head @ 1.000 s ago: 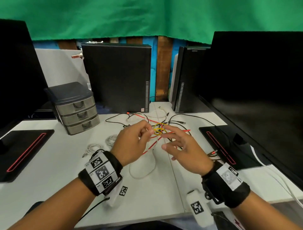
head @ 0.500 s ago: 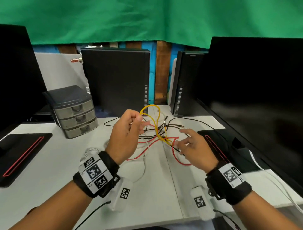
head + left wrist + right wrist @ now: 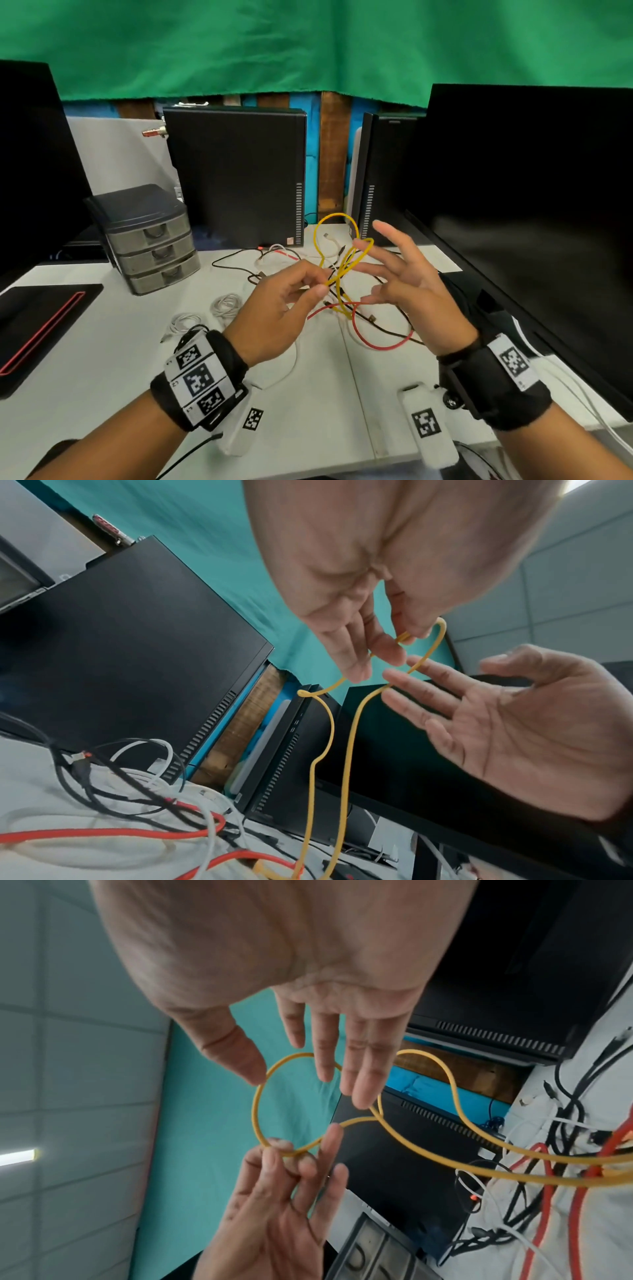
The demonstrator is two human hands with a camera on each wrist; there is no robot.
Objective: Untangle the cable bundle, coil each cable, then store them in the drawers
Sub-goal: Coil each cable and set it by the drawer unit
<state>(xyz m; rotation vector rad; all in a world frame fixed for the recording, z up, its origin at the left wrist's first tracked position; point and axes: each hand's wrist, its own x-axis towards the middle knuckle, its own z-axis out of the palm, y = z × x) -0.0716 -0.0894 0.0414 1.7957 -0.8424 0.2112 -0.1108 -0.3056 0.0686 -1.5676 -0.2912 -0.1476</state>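
Note:
My left hand (image 3: 320, 284) pinches a yellow cable (image 3: 334, 216) between thumb and fingers and holds it up above the desk. The pinch also shows in the left wrist view (image 3: 404, 639). The cable forms loops in the air, and its lower part runs down into the tangle of red, black and white cables (image 3: 359, 318). My right hand (image 3: 371, 263) is open with fingers spread, and a yellow loop (image 3: 255, 1110) lies against its straight fingers (image 3: 359, 1074). A grey three-drawer unit (image 3: 150, 240) stands at the back left with all drawers closed.
Two coiled white cables (image 3: 205, 311) lie on the white desk (image 3: 102, 359) left of my left hand. Black computer cases (image 3: 236, 178) stand behind the tangle. A large monitor (image 3: 531, 205) fills the right side, and a black pad (image 3: 41, 325) lies at the left.
My left hand has lifted the yellow cable up out of the tangle. My right hand has risen from the desk and opened against the yellow loop.

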